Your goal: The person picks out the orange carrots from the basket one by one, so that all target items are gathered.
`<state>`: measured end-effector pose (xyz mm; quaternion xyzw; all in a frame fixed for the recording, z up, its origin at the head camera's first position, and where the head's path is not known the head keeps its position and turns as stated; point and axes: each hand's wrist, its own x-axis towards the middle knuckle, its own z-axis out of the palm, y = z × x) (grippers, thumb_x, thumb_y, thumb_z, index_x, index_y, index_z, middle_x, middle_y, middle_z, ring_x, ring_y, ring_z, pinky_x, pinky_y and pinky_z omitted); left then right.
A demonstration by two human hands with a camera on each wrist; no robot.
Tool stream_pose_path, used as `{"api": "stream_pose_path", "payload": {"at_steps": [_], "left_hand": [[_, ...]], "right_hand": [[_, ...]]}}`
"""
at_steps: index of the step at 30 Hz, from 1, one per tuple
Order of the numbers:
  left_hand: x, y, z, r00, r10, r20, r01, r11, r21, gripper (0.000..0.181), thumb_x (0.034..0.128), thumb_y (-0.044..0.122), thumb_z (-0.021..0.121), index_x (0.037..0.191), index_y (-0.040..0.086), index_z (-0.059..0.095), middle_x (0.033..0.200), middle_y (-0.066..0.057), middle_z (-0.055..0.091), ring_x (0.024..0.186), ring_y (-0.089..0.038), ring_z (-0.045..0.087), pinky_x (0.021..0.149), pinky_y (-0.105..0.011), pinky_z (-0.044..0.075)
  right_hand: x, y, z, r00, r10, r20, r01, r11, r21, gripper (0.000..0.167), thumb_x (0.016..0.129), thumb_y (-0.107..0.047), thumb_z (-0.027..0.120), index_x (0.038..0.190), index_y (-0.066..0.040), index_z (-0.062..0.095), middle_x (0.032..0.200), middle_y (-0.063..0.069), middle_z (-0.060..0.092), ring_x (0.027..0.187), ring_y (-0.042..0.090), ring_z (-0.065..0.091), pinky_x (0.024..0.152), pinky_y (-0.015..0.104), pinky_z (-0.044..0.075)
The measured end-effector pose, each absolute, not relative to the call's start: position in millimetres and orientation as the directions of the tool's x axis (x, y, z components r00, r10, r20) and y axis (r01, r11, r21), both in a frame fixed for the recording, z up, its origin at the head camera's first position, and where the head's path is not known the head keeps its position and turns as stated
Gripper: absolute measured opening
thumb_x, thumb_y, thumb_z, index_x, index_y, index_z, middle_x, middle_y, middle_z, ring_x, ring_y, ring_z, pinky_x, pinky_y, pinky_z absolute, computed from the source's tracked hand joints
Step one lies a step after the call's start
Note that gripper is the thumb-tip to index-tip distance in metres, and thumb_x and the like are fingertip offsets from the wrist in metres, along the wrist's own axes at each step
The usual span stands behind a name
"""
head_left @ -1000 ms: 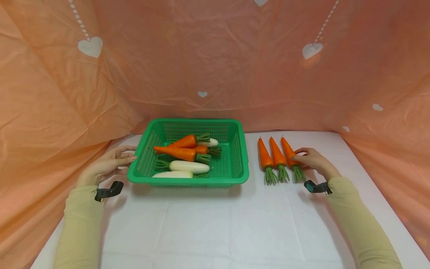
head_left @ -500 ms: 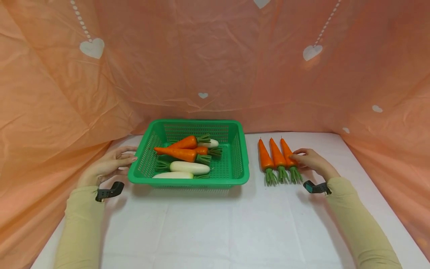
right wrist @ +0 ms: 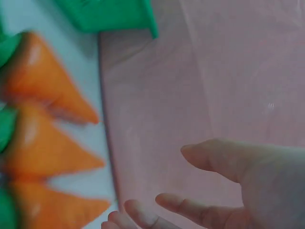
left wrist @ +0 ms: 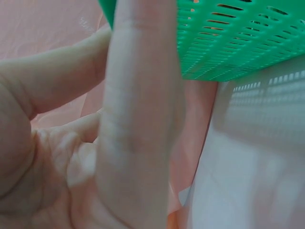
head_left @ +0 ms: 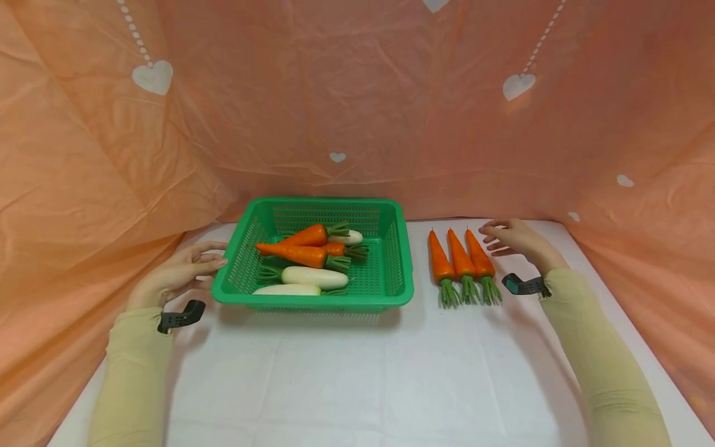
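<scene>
on the white table (head_left: 329,372), three carrots (head_left: 461,256) lie beside the green basket (head_left: 313,300). our right hand (head_left: 519,241), fingers loose, holds nothing; our relaxed left hand (head_left: 180,273) touches the basket. we should steady it gently.

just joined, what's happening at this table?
A person's left hand is at the left edge of a green basket holding some carrots and white radishes. Their right hand holds nothing, fingers spread beside the rightmost of three loose carrots, which lie in a row on the table, right of the basket.
</scene>
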<state>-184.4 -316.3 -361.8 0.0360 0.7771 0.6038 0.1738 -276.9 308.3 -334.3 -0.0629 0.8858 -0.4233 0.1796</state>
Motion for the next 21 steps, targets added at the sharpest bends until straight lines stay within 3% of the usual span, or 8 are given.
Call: {"api": "stream_pose_path", "payload": {"at_steps": [6,13,21], "left_hand": [[-183,-316,-362,-0.936,0.261,-0.237,-0.155,0.299,0.942,0.053,0.0978,0.019,0.058,0.14,0.0,0.031,0.115,-0.001,0.057,0.094,-0.015,0.064,0.076,-0.04,0.055],[-183,-315,-363,-0.936,0.265,-0.233,-0.152,0.293,0.944,0.051,0.0977,0.018,0.058,0.138,0.0,0.032,0.112,0.001,0.058,0.092,-0.015,0.065,0.076,-0.04,0.055],[-183,-315,-361,-0.934,0.271,-0.231,-0.158,0.267,0.951,0.053,0.0983,0.014,0.056,0.14,-0.003,0.028,0.109,0.0,0.059,0.092,-0.014,0.065,0.075,-0.038,0.056]], "right_hand": [[-291,272,-313,-0.914,-0.326,-0.242,0.004,0.588,-0.809,0.057,0.102,-0.032,0.047,0.141,0.007,0.035,0.128,0.031,0.048,0.116,0.044,0.051,0.097,0.051,0.042],[-302,219,-300,-0.886,-0.429,-0.177,-0.078,0.513,-0.855,0.053,0.101,-0.028,0.05,0.141,0.004,0.038,0.128,0.026,0.051,0.108,0.033,0.057,0.094,0.043,0.047],[-306,161,-293,-0.828,-0.536,-0.166,-0.099,0.432,-0.896,0.052,0.1,-0.026,0.052,0.142,0.001,0.038,0.129,0.026,0.05,0.113,0.037,0.054,0.095,0.042,0.046]]}}
